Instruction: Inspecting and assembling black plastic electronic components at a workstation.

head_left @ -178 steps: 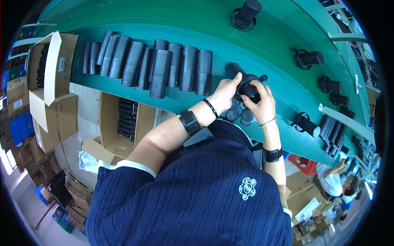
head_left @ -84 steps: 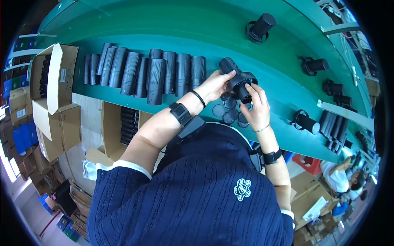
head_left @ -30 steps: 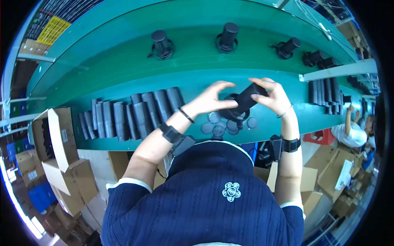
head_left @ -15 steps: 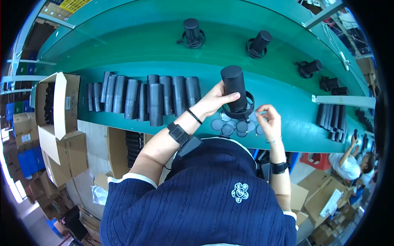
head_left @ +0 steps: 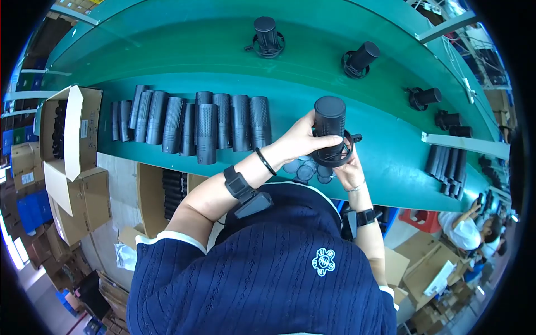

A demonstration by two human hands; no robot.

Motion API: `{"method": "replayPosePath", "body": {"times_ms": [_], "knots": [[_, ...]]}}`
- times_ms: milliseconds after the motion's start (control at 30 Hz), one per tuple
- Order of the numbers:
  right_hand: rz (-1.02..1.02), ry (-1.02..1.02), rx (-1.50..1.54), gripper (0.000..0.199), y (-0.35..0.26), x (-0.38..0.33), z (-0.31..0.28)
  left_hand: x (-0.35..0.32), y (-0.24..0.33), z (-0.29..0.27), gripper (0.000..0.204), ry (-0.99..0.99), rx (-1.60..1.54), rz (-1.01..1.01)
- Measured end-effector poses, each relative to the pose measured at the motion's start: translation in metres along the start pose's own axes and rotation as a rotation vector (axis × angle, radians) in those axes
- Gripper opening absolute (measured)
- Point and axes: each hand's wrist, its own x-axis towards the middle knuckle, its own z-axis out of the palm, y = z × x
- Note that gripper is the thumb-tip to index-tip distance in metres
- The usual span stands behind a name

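Left grip [head_left: 298, 142] wrapped around the side of a black mesh tube [head_left: 330, 125], held upright, long axis running near to far. Right grip [head_left: 349, 170] cupped beneath, clasping the black ring base [head_left: 335, 157] at the tube's lower end. Tube sits just right of the left palm and directly above the right one, so both equally close. Small round caps [head_left: 304, 170] lying on the green surface [head_left: 167, 67] just below. Row of matching tubes [head_left: 206, 125] lying flat further left.
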Motion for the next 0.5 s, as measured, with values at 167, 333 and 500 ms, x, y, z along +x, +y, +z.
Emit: {"method": "replayPosePath", "body": {"times_ms": [167, 333, 500], "knots": [[0.021, 0.002, 0.137, 0.07, 0.01, 0.0, -0.013, 0.003, -0.005, 0.0, 0.065, 0.018, 0.054, 0.087], [0.093, -0.022, 0.235, 0.064, 0.012, 0.001, -0.019, 0.003, 0.002, -0.004, 0.064, -0.083, -0.071, 0.0], [0.127, -0.028, 0.273, 0.062, 0.019, 0.002, -0.029, 0.006, -0.003, -0.004, 0.066, -0.098, 0.0, 0.0]]}}
